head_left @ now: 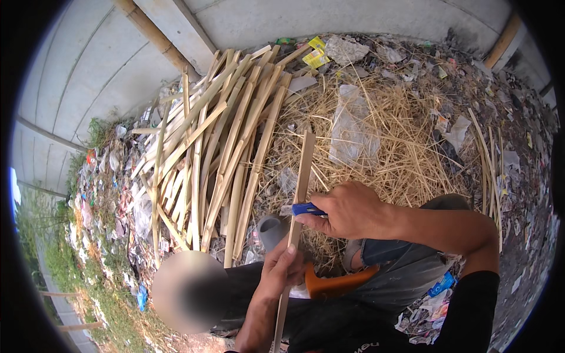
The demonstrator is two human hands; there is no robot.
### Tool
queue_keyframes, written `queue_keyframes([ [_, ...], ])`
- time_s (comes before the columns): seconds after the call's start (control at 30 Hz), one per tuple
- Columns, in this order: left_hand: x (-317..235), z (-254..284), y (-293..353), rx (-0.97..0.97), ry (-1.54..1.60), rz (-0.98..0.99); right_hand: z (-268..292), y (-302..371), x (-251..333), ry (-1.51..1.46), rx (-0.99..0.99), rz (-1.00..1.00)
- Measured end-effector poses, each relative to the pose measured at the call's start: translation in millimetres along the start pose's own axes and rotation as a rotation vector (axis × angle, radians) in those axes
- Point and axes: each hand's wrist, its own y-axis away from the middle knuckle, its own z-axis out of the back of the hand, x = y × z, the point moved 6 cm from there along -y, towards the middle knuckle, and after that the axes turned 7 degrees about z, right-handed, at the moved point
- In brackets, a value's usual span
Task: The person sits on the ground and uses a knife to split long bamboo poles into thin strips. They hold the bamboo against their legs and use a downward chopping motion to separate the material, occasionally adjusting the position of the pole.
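Observation:
My left hand (pixel 282 262) is closed around a long, flat bamboo strip (pixel 305 162), thumb lying on its face. The strip slants up and away from me, its lower end running down past my left forearm. In my right hand (pixel 347 209) is a utility knife with a blue handle (pixel 307 209). The knife lies across the strip above my left hand, its blade side toward the left; whether the edge is cutting in is too small to tell. Just left of the strip is a grey cylinder (pixel 272 230), partly hidden by it.
Split bamboo strips (pixel 226 147) are piled at the left, with thin straw-like shavings (pixel 388 129) right of them. A clear plastic sheet (pixel 353 126) lies on the shavings. Litter covers the ground around. A concrete wall (pixel 353 20) stands behind. An orange curved object (pixel 338 283) is by my legs.

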Motion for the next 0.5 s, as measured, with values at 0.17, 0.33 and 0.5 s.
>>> queue_keyframes([
  [0.17,-7.1,-0.5,12.8,-0.030,-0.125,-0.030,50.4,-21.9,-82.1,0.140,-0.093,-0.308],
  [0.33,-15.6,-0.2,6.0,-0.071,-0.069,-0.084,51.9,-16.8,-55.2,0.012,-0.171,-0.277],
  [0.5,-22.0,-1.6,7.5,-0.128,-0.071,-0.111,2.8,-0.3,5.0,-0.006,0.056,-0.067],
])
